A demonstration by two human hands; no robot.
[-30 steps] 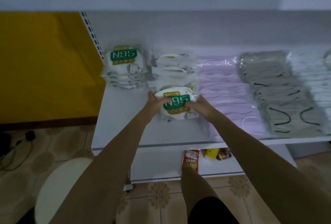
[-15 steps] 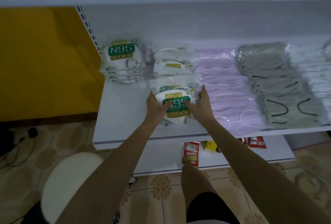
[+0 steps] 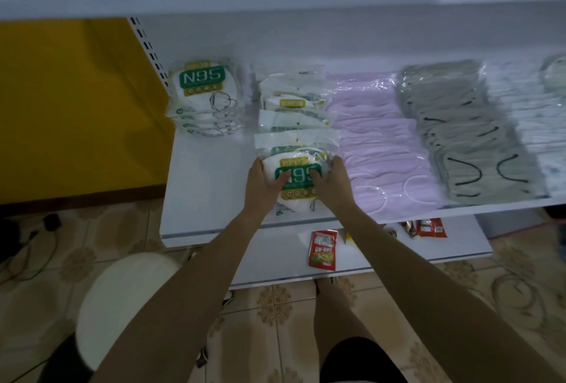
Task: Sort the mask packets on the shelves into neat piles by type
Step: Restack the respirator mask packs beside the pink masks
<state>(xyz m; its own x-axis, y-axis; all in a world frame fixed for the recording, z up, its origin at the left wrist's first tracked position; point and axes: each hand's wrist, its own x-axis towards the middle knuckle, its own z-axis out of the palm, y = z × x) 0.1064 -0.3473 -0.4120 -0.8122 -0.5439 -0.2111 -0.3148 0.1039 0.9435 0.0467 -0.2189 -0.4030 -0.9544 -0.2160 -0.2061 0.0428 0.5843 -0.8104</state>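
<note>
A white N95 mask packet [image 3: 298,176] with a green label lies near the front of the white shelf [image 3: 208,186]. My left hand [image 3: 265,185] grips its left side and my right hand [image 3: 332,182] grips its right side, thumbs over the label. Behind it runs a loose row of similar packets [image 3: 292,113], some face down. At the back left stands a neat pile of N95 packets [image 3: 203,98]. To the right lie rows of pink masks [image 3: 376,144], grey masks [image 3: 459,131] and white masks [image 3: 533,113].
A lower shelf [image 3: 275,263] carries a red sachet [image 3: 323,249] and more small packets [image 3: 427,227]. A yellow panel [image 3: 76,107] stands to the left. A white round stool [image 3: 122,300] sits on the tiled floor, with cables [image 3: 33,248] further left.
Both hands lowered the packet from a raised, tilted hold onto the shelf front and then closed in on its two sides. The view has shifted slightly.
</note>
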